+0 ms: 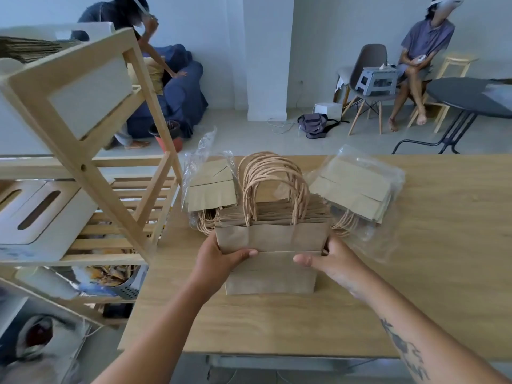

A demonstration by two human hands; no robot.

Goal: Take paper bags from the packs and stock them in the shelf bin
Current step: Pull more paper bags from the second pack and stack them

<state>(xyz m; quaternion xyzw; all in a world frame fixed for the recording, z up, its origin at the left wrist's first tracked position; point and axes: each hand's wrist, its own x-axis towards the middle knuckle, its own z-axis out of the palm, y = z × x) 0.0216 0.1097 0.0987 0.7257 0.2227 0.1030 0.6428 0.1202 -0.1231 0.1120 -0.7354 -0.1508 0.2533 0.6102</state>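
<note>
**Both hands gripping a stack of paper bags at the table**

The left hand [221, 257] clasps the left side of a stack of flat brown kraft paper bags with twisted paper handles [273, 242], thumb laid across the front face and fingers hidden behind. The right hand [332, 259] mirrors it on the right side, thumb on the front and fingers curled round the edge. The stack is held upright between them, handles arching upward, over the light wooden table [277, 322]. Whether its lower edge rests on the tabletop cannot be told.

Just behind the stack to the left lies an opened clear plastic pack of folded brown bags [210, 187]. A second clear plastic pack of bags [357, 184] lies behind it to the right. Both packs are on the table, with handles showing at their near ends.

To the left of the table stands a pale slatted wooden shelf unit [91, 173]. On its middle tier sits a white rectangular bin with a slot handle [55, 214].
</note>
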